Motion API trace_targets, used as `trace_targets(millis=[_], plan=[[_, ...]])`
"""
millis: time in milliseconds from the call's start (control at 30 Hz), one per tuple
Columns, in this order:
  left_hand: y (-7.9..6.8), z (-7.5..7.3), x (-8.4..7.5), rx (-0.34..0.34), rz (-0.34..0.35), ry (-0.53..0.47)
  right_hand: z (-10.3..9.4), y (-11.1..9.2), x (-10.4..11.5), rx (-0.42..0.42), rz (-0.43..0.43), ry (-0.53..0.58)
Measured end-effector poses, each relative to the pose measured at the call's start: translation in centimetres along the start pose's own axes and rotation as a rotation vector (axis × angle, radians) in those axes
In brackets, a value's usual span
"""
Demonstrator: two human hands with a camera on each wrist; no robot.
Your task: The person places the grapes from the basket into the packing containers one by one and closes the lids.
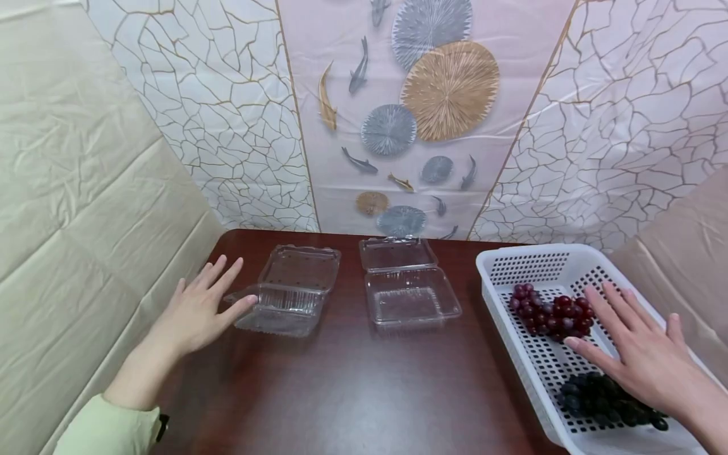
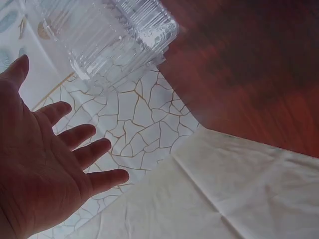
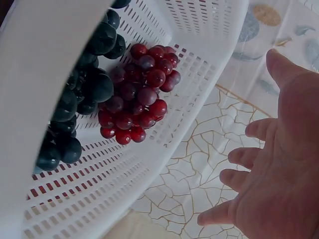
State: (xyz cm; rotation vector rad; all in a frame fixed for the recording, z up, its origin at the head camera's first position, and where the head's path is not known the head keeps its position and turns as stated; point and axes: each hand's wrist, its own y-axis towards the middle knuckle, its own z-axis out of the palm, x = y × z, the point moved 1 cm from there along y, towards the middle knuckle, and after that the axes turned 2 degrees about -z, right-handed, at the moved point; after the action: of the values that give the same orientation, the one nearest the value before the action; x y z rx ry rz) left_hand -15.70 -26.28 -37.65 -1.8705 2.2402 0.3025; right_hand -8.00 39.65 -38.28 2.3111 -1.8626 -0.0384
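With fingers spread and nothing in them, my left hand (image 1: 196, 309) hovers at the near left of a clear plastic clamshell box (image 1: 298, 272) whose lid is up. A second clear clamshell box (image 1: 406, 297) lies unfolded to its right. On the right, my right hand (image 1: 643, 347) is held over a white perforated basket (image 1: 512, 351), fingers extended and holding nothing. Inside the basket are a bunch of red grapes (image 1: 548, 313) and, nearer me, a bunch of black grapes (image 1: 603, 401), partly hidden by that hand. Both bunches also show in the right wrist view.
A dark reddish-brown table (image 1: 364, 385) carries the boxes and basket. Patterned cloth (image 1: 227, 114) hangs at the back. Plain beige cloth (image 1: 74, 221) stands along the left side, and more cloth (image 1: 682, 234) borders the right beside the basket.
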Motion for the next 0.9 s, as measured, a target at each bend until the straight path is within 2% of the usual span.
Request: trace_targets(millis=[200,500,733,900], plan=[[1.4,-0.8,0.5,0.035,-0.001,-0.01,-0.5,0.7,0.3,0.023,-0.027,-0.016],[3.1,-1.3,1.2,0.145,-0.039,-0.029,-1.2,2.1,0.7,0.062,-0.066,0.019],[4.0,-0.7,2.0,0.171,-0.024,-0.033,-1.2,2.5,0.5,0.098,-0.077,0.063],[4.1,-0.4,2.5,0.184,-0.025,-0.06,-1.3,3.2,0.1,0.155,-0.068,0.124]])
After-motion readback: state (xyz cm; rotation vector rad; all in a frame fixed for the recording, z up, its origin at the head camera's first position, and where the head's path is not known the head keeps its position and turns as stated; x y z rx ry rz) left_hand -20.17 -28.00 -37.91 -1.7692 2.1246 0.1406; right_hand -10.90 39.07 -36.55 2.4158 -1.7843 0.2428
